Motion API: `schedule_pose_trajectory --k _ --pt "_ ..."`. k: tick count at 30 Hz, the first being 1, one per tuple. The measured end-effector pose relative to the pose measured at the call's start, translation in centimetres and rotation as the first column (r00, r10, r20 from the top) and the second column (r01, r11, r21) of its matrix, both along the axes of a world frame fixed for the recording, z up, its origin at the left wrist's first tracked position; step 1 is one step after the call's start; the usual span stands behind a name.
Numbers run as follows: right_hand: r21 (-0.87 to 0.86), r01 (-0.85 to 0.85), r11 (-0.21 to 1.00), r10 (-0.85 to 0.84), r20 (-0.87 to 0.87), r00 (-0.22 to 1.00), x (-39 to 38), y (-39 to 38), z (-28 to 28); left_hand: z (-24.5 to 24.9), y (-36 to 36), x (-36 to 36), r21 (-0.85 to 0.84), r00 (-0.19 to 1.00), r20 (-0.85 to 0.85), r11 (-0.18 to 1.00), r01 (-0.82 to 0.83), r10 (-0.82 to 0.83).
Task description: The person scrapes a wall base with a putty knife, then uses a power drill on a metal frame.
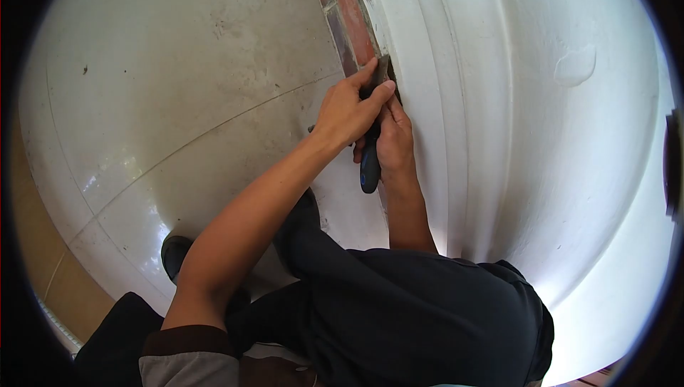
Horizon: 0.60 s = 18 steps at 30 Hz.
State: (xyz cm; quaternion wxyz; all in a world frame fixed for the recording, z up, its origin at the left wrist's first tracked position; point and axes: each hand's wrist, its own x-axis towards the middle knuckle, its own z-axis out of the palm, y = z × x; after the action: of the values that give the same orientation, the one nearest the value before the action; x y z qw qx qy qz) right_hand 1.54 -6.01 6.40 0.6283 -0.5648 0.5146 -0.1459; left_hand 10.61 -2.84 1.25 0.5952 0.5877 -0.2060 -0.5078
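My right hand point(395, 141) is wrapped round a scraper point(369, 169), whose black handle has a blue mark at its butt end. My left hand point(348, 109) lies over the upper part of the tool, thumb and fingers pressing on it near the blade. The blade's tip points away from me, into a dark gap point(393, 77) between the white wall's base and a strip of reddish brick point(349, 13). Both hands cover most of the blade.
Large pale floor tiles point(178, 66) with stains and joint lines spread to the left. Close on the right rises a curved white wall point(541, 137) with a moulded base. My dark-clothed knee point(427, 308) and a black shoe point(174, 253) are below.
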Motion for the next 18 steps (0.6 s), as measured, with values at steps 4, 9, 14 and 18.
schedule_pose_trajectory --k 4,9,14,18 --pt "-0.037 0.009 0.999 -0.010 -0.026 1.000 -0.1 -0.4 -0.3 0.5 -0.6 -0.2 0.055 0.999 0.044 0.998 0.013 -0.016" --pt "-0.037 0.051 0.998 -0.051 -0.006 0.999 1.7 -0.3 0.0 0.7 -1.3 0.8 0.051 0.995 0.095 0.998 -0.021 0.016" --pt "-0.134 0.089 0.987 -0.084 0.040 0.996 1.5 -0.2 -1.1 -1.0 -1.6 0.1 -0.074 0.955 0.287 0.995 -0.061 0.080" --pt "-0.028 0.014 1.000 -0.014 -0.013 1.000 3.1 -0.9 -0.4 0.6 -1.5 3.2 0.028 0.995 0.074 0.997 0.067 -0.069"
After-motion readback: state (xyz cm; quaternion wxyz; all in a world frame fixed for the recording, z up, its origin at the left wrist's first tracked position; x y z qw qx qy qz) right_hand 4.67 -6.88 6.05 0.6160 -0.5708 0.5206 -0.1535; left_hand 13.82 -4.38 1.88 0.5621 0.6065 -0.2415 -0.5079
